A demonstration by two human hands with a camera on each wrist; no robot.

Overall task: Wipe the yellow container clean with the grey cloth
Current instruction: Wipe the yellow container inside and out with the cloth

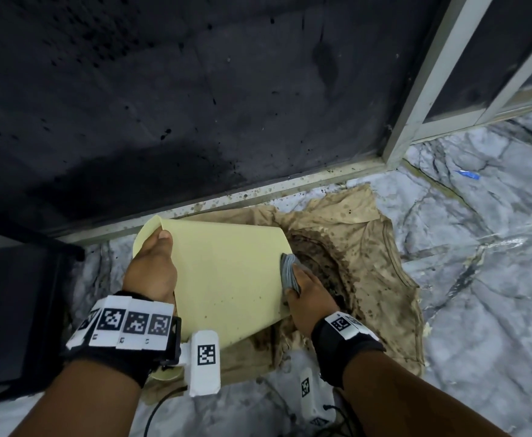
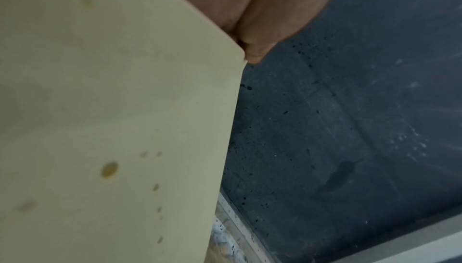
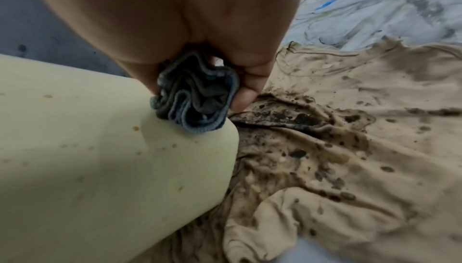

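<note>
A pale yellow container (image 1: 226, 279) lies tipped on its side over a stained tan shirt. My left hand (image 1: 152, 263) grips its rim at the left end, thumb on the outer wall. In the left wrist view the yellow wall (image 2: 112, 119) shows brown spots, with my thumb (image 2: 257, 50) at its edge. My right hand (image 1: 305, 294) holds a bunched grey cloth (image 1: 288, 272) against the container's right edge. In the right wrist view the grey cloth (image 3: 195, 99) is pinched in my fingers and presses on the container (image 3: 100, 158) near its corner.
The tan shirt (image 1: 368, 263) spreads over marbled grey floor (image 1: 479, 247), with a dark wet dirt patch (image 1: 318, 260) beside the container. A dark spattered wall panel (image 1: 163, 105) with a metal frame (image 1: 431, 89) stands behind. A black object (image 1: 15, 310) sits at the left.
</note>
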